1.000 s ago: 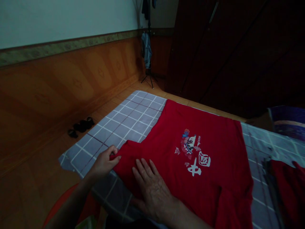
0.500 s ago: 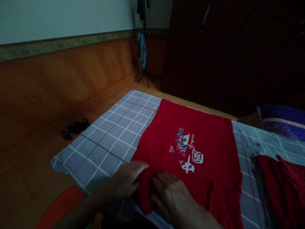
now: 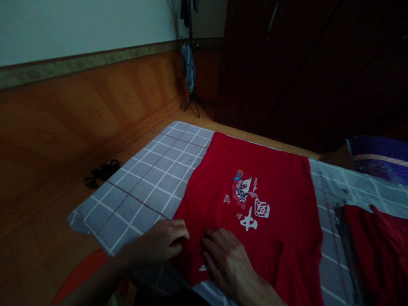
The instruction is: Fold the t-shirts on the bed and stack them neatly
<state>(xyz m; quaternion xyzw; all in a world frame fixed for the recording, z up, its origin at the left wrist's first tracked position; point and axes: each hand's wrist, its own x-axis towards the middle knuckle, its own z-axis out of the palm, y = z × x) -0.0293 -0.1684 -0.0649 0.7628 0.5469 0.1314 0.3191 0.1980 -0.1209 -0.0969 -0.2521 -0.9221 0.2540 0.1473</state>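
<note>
A red shirt point(image 3: 280, 187) with a printed mask figure and white characters lies spread on a grey checked sheet point(image 3: 143, 174). At the shirt's near left edge, my left hand point(image 3: 165, 240) has its fingers curled together on the red cloth. My right hand point(image 3: 226, 257) rests palm down on the near part of the shirt, its fingers extended and a small white mark beside them. On the shirt's near right side a sleeve lies folded over the body.
More red and dark clothes point(image 3: 376, 250) lie at the right. An orange round object point(image 3: 79, 276) stands below the near left edge. Black shoes point(image 3: 102, 171) are on the floor, and a clothes stand point(image 3: 192, 80) is in the far corner.
My left hand has shifted slightly left and its fingers have curled in. A small white mark now shows on the cloth beside my right hand. The view has turned slightly.
</note>
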